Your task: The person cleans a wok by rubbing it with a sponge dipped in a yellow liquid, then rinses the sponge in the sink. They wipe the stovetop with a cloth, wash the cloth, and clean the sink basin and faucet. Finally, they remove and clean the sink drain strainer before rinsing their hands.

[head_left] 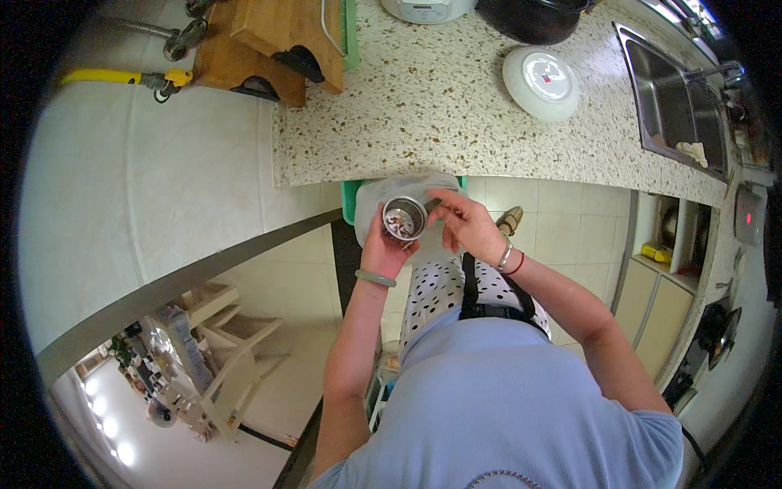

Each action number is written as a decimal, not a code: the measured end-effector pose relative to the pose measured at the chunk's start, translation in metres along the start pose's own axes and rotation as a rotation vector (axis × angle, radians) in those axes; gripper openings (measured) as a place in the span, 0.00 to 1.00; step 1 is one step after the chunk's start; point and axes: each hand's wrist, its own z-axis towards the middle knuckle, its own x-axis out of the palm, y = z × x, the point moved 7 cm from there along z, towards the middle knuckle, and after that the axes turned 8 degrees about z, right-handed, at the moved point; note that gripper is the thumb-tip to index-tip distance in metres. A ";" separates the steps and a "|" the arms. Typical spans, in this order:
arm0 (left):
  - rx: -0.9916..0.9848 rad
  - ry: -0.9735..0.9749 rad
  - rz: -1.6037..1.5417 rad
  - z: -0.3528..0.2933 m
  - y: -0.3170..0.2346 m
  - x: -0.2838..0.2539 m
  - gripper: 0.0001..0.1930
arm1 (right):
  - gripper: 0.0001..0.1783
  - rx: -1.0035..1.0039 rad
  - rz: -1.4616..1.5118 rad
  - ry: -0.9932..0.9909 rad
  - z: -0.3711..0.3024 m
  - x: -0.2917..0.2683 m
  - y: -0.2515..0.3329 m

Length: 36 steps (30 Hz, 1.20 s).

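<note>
My left hand (pixel 384 249) is wrapped round a small round metal cup (pixel 416 209), its mouth facing up. Reddish-brown bits (pixel 398 222) lie at the bottom of the cup. Close to the cup's right side is my right hand (pixel 471 226), fingers bent and apart; I cannot make out anything in them. Beneath both hands hangs a translucent white plastic bag (pixel 371 194), lining a green bin (pixel 349 200) at the counter's front edge.
A speckled counter (pixel 415 106) spans the far side, with an upturned white plate (pixel 533 85), a black pot (pixel 529 20) and a white appliance (pixel 428 8). Wooden cutting boards (pixel 269 49) stand at the left, a steel sink (pixel 664 90) at the right. Cabinets (pixel 652 301) flank me.
</note>
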 end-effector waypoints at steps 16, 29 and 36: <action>0.158 0.057 -0.083 -0.001 -0.005 0.019 0.18 | 0.36 -0.203 -0.856 0.109 -0.004 0.028 -0.014; 0.218 -0.023 -0.055 0.006 -0.011 0.012 0.15 | 0.36 -0.199 -0.948 0.202 0.001 0.038 -0.008; 0.206 -0.053 -0.085 0.006 -0.014 0.015 0.15 | 0.32 -0.251 -0.904 0.119 0.005 0.032 -0.010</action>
